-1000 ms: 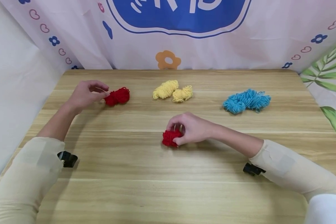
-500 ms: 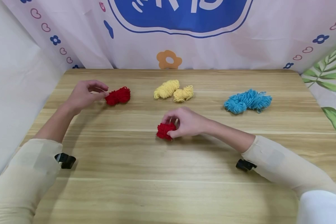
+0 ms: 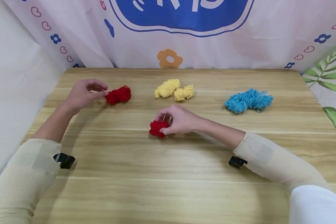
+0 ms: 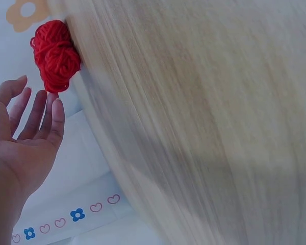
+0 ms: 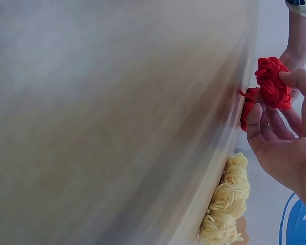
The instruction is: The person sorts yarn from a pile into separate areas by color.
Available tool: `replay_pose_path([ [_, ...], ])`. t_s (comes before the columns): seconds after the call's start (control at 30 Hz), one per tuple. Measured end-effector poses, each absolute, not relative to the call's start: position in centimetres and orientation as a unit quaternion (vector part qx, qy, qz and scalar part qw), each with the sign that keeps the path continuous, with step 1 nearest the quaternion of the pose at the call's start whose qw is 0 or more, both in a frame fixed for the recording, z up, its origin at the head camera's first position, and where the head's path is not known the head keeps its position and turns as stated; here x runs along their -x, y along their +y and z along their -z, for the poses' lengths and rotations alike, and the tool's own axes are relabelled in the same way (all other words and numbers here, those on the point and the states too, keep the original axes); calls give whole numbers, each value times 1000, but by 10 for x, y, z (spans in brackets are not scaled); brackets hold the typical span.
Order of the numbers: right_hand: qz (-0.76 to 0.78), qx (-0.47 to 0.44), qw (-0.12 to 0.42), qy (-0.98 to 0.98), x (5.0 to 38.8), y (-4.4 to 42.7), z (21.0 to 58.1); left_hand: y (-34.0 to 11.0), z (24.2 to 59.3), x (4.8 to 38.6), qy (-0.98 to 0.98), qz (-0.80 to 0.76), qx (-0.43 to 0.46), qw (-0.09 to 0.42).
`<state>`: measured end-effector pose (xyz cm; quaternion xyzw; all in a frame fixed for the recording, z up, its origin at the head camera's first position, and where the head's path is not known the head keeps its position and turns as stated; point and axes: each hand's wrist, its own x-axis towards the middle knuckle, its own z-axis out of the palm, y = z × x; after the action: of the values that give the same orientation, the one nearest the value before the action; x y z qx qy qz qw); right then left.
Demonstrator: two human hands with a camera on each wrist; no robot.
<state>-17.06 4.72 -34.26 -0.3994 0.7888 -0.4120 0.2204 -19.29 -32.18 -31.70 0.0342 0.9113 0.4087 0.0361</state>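
Note:
My right hand (image 3: pixel 180 119) pinches a small red yarn bundle (image 3: pixel 156 128) between thumb and fingers, over the middle of the table. In the right wrist view the thumb presses on this bundle (image 5: pixel 273 81). At the far left, my left hand (image 3: pixel 84 93) has its fingers loosely bent beside another red yarn bundle (image 3: pixel 119 95). The left wrist view shows the fingertips at the near end of that red yarn (image 4: pixel 56 56), not curled round it; whether they touch it, I cannot tell.
Two yellow yarn bundles (image 3: pixel 167 88) lie at the back middle of the wooden table (image 3: pixel 156 193). Blue yarn (image 3: pixel 249 100) lies at the back right. A printed curtain (image 3: pixel 134 49) hangs behind the table's far edge.
My right hand has carried the small red yarn bundle left and a little away from me, nearer the other red yarn. My left hand has stayed in place.

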Motion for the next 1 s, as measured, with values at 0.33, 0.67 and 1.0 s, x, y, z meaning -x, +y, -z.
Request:
replay_pose_path([
  [0.33, 411, 388, 213, 797, 177, 39, 345, -323, 315, 189, 906, -419, -43, 28],
  [0.67, 392, 381, 200, 813, 183, 28, 343, -327, 312, 187, 910, -413, -42, 19],
  [1.0, 376, 368, 183, 830, 186, 19, 341, -328, 308, 183, 919, -393, -35, 20],
])
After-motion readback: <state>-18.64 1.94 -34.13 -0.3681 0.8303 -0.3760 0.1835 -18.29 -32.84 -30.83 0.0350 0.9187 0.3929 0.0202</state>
